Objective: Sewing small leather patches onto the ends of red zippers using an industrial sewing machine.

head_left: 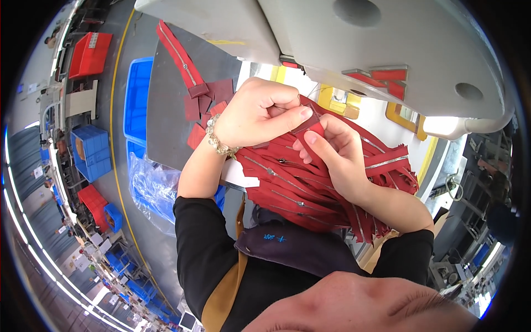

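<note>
My left hand (265,110), a bead bracelet on its wrist, is closed at the top of a small maroon patch (306,123) on a red zipper end, with a thin dark thread or tool by its fingertips. My right hand (337,149) grips the same piece from below, thumb on its red part. Beneath both hands lies a big pile of red zipper tapes (287,193) with metal teeth. A single red zipper (180,55) lies on the dark table (166,116) at upper left, beside loose maroon squares (221,91). A white card (240,176) sits under the pile's left side.
A pale machine body (420,50) overhangs the work, with yellow fittings (337,99) below. Left of the table are blue bins (136,99) and clear plastic bags (149,193). Across a yellow floor line stand red (88,52) and blue crates (89,152) along other workstations.
</note>
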The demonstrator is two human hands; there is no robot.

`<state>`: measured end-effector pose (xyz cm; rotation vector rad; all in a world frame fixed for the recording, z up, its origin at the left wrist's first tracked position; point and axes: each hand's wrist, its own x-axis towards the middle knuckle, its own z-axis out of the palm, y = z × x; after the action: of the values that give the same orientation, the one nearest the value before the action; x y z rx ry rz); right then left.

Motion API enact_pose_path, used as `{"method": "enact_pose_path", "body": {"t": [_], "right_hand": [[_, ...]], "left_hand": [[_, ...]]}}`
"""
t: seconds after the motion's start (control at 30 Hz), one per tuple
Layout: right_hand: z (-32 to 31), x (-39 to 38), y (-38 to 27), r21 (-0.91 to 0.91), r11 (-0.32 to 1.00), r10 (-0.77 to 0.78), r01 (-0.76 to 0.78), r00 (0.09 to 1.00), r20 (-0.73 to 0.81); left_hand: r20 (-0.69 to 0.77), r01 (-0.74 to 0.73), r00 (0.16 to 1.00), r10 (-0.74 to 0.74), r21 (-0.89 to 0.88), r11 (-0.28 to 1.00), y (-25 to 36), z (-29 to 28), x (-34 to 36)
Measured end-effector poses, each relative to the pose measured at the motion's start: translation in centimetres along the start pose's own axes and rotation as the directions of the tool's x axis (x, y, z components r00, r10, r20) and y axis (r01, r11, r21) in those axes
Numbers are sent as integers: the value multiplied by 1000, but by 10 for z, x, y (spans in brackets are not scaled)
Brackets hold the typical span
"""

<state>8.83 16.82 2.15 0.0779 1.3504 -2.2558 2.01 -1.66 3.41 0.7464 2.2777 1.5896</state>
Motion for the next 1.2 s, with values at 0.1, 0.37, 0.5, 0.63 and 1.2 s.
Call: {"method": "enact_pose_path", "body": {"t": [0.1,0.37,0.5,0.63,1.2], "right_hand": [[-1,-1,0,89,996,8,-8,1000,0],[-1,0,-2,63,998,5,-5,1000,-1],[-1,0,-2,52,999,0,0,1000,-1],[-2,0,0,54,998,-10,10,1000,-10],[-2,-2,-1,44,999,-17,18,1000,-14]], "left_hand": [[24,-13,1000,12,18,1000,3,-1,2],[58,21,998,-18,-49,999,0,0,2],[2,3,1000,-3,-59,998,-3,4,1],[30,17,999,-16,-33,999,-1,1,2],[-32,4,999,-5,-29,1000,0,1,2]]}}
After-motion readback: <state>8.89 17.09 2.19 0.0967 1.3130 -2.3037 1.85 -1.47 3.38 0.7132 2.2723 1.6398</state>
